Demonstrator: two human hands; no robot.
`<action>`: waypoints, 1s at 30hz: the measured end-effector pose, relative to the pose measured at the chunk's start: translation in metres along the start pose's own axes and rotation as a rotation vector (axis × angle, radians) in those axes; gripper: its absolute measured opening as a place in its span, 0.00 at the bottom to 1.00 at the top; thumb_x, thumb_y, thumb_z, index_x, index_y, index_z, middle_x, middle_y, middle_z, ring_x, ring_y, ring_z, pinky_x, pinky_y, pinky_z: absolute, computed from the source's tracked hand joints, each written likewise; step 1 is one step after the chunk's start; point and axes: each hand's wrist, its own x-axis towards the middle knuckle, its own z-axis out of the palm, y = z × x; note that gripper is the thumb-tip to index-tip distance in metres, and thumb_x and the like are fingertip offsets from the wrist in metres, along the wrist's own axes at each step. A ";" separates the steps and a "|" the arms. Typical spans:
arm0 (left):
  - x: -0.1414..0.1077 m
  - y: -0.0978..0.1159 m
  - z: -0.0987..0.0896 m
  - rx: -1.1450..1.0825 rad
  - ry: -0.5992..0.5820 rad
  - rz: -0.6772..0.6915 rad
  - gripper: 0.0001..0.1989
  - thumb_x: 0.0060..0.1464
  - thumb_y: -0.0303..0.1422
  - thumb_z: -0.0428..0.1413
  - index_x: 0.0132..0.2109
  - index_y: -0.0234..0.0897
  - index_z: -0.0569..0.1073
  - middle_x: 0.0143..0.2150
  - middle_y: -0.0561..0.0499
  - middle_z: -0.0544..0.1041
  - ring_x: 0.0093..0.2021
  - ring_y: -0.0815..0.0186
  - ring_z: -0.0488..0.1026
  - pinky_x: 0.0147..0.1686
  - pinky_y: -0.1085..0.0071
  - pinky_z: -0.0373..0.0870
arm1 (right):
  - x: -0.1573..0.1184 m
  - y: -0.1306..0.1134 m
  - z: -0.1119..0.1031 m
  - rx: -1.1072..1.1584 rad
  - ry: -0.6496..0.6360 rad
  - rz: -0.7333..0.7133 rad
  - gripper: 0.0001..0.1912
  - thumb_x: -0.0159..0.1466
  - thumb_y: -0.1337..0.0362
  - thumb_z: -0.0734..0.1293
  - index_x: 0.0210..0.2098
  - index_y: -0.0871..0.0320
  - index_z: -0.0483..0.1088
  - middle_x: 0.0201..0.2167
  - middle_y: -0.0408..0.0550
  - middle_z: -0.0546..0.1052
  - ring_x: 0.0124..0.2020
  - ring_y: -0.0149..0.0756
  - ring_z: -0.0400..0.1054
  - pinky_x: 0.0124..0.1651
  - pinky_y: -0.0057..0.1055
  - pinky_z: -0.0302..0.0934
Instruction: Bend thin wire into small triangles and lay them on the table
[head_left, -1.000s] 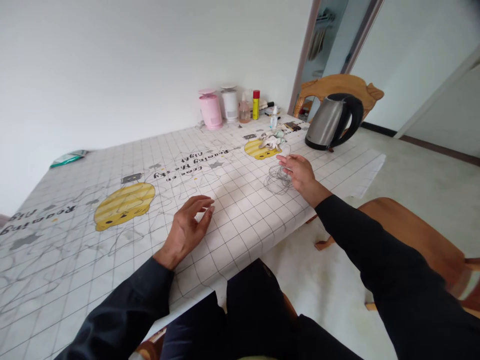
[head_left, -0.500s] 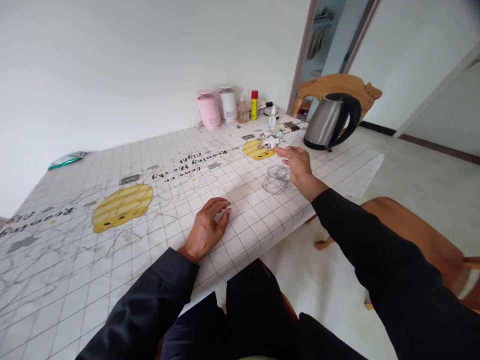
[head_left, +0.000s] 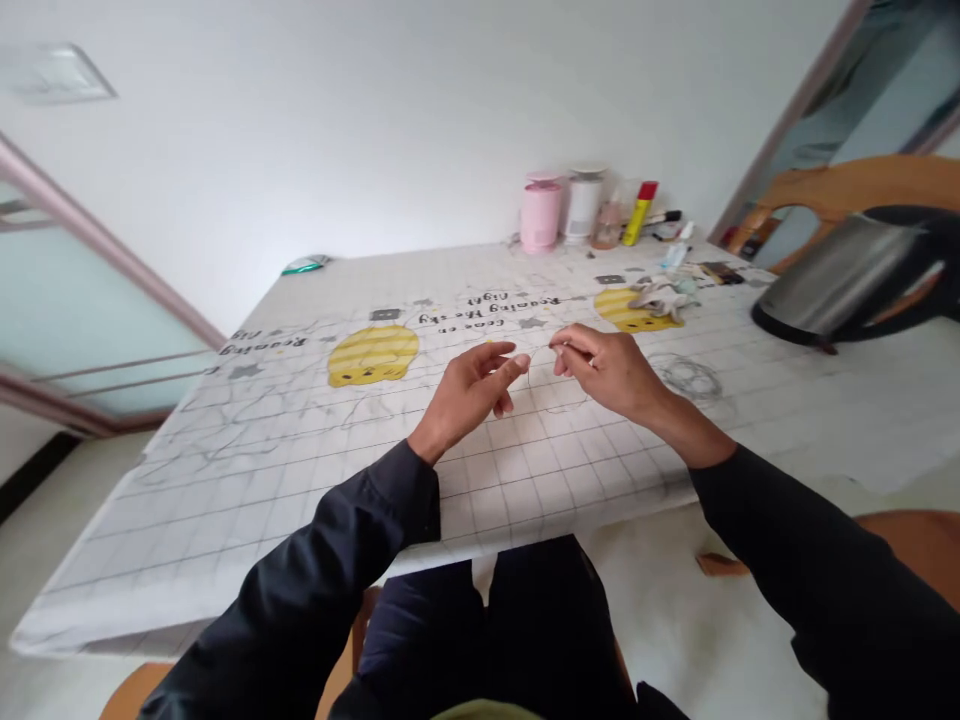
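My right hand (head_left: 604, 365) is raised over the table with thumb and forefinger pinched on a fine dark thread (head_left: 529, 372); thin wire is possible too. The strand arches left from that pinch and hangs at the tip of my left thumb. Facing it, my left hand (head_left: 472, 390) has its forefinger stretched out and its thumb a little apart; whether the thumb touches the strand I cannot tell. A loose tangled coil of the same thread (head_left: 686, 378) lies on the tablecloth (head_left: 525, 480), behind and right of my right hand.
A steel kettle (head_left: 844, 275) stands at the right. Along the wall are a pink canister (head_left: 541, 215), a white canister (head_left: 583, 208), a pump bottle (head_left: 608, 226) and a red-yellow can (head_left: 639, 214). A crumpled cloth (head_left: 664, 298) and small bottle (head_left: 679, 248) lie nearer. A wooden chair (head_left: 840, 195) stands beyond.
My right hand has come back from beyond the coil toward my left hand, now with thread in its pinch. My left hand has lifted toward it. The view has turned left.
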 end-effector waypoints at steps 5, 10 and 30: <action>-0.003 -0.007 -0.038 -0.016 -0.073 -0.084 0.13 0.64 0.39 0.69 0.46 0.32 0.85 0.40 0.42 0.86 0.23 0.70 0.76 0.21 0.73 0.69 | 0.030 -0.014 0.038 0.045 -0.212 -0.094 0.09 0.75 0.57 0.67 0.42 0.47 0.81 0.30 0.42 0.82 0.32 0.39 0.77 0.39 0.38 0.68; 0.000 -0.022 -0.057 -0.172 0.114 -0.081 0.14 0.62 0.40 0.71 0.42 0.31 0.84 0.36 0.43 0.84 0.29 0.65 0.82 0.30 0.66 0.82 | 0.062 -0.019 0.053 0.416 -0.116 0.046 0.23 0.71 0.39 0.73 0.55 0.47 0.78 0.43 0.49 0.86 0.43 0.45 0.81 0.44 0.40 0.75; 0.000 -0.040 -0.084 0.000 0.275 -0.061 0.18 0.62 0.29 0.66 0.58 0.34 0.79 0.42 0.44 0.87 0.40 0.64 0.82 0.40 0.68 0.76 | 0.050 0.012 0.103 0.504 -0.265 0.170 0.17 0.76 0.47 0.70 0.50 0.50 0.85 0.28 0.43 0.80 0.23 0.34 0.71 0.28 0.35 0.67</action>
